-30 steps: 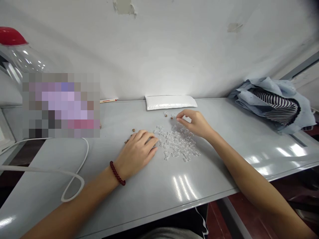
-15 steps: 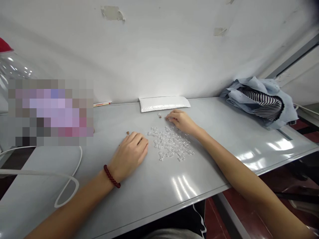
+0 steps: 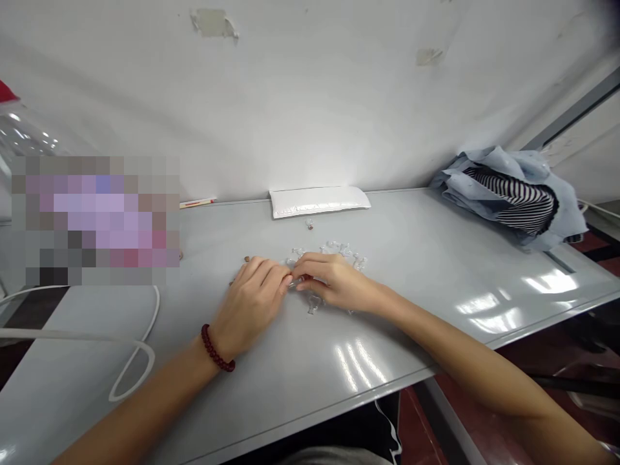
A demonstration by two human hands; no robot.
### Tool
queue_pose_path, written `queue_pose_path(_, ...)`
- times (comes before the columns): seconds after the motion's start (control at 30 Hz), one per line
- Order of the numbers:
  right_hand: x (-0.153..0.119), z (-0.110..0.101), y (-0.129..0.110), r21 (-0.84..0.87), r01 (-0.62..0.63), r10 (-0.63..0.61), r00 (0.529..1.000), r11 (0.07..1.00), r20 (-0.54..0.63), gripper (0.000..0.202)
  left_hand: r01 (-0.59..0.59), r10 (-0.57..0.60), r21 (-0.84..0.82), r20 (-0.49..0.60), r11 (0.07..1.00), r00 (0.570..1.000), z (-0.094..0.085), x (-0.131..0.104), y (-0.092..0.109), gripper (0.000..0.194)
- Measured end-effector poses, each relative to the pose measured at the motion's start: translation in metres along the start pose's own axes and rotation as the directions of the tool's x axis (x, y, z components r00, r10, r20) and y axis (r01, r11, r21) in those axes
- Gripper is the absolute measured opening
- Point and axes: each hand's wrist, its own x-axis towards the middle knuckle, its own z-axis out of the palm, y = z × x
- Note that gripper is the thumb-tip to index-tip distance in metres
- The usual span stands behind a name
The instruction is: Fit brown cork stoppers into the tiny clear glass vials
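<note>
So there's decent room to work here: the counter (image 3: 402,226) backs right up against the wall (image 3: 314,97), its front edge runs well below the hands, and there's a wide open stretch on the right between the right forearm (image 3: 436,328) and the bundle of clothes (image 3: 513,194). Left side is tighter, since a white cable (image 3: 157,303) loops near the left arm.

Both hands meet mid-counter, left hand (image 3: 254,290) and right hand (image 3: 339,281) touching at the tips. A glassy bit shows where the fingers come together, but I can't tell which hand has it, or whether either grip is properly closed.

Counts: the clear pieces (image 3: 314,303) lie in one loose pile, partly under the right hand, overlapping too much to number. One clear piece with a brown end (image 3: 310,225) sits apart, just in front of the single white pouch (image 3: 320,201). I can make out two brown bits (image 3: 247,259) beside the left hand, plus one pen-like stick (image 3: 197,203) by the wall
</note>
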Motion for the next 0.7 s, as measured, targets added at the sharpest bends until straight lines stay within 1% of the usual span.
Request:
queue_pose_path(0.13,-0.001,0.002,0.002,0.008,-0.021,0.021,0.999,1.0,-0.04,0.013,-0.044,0.044,0.011,0.022,0.999,0.999,-0.003,0.001,-0.001,0.013)
queue_pose_path(0.2,-0.001,0.0,0.002,0.004,-0.031,0.032,0.998,0.999,-0.052,0.012,-0.064,0.063,0.023,0.026,0.998,0.998,-0.003,0.0,-0.001,0.016)
queue_pose_path(0.33,0.0,-0.005,-0.001,0.019,-0.033,0.034,0.999,0.999,-0.028,0.015,-0.077,0.077,0.022,-0.001,0.997,0.997,-0.001,0.0,0.001,0.025)
queue_pose_path(0.43,0.0,-0.008,-0.003,0.015,-0.032,0.032,0.999,0.999,-0.001,0.017,-0.071,0.071,0.003,0.008,0.997,0.997,0.0,0.001,0.005,0.027)
queue_pose_path(0.53,0.0,-0.009,-0.002,-0.019,-0.018,0.018,1.0,1.0,0.02,0.018,-0.082,0.082,0.01,0.033,0.997,0.996,-0.001,0.001,0.007,0.027)
queue_pose_path(0.6,-0.001,-0.011,0.002,-0.074,-0.018,0.02,0.999,0.997,0.035,0.019,-0.097,0.096,0.017,0.052,0.995,0.994,-0.002,0.0,0.006,0.027)
queue_pose_path(0.7,-0.005,-0.022,0.011,-0.158,-0.06,0.065,0.997,0.986,0.028,0.018,-0.098,0.096,0.019,0.067,0.995,0.993,-0.006,-0.002,0.0,0.026)
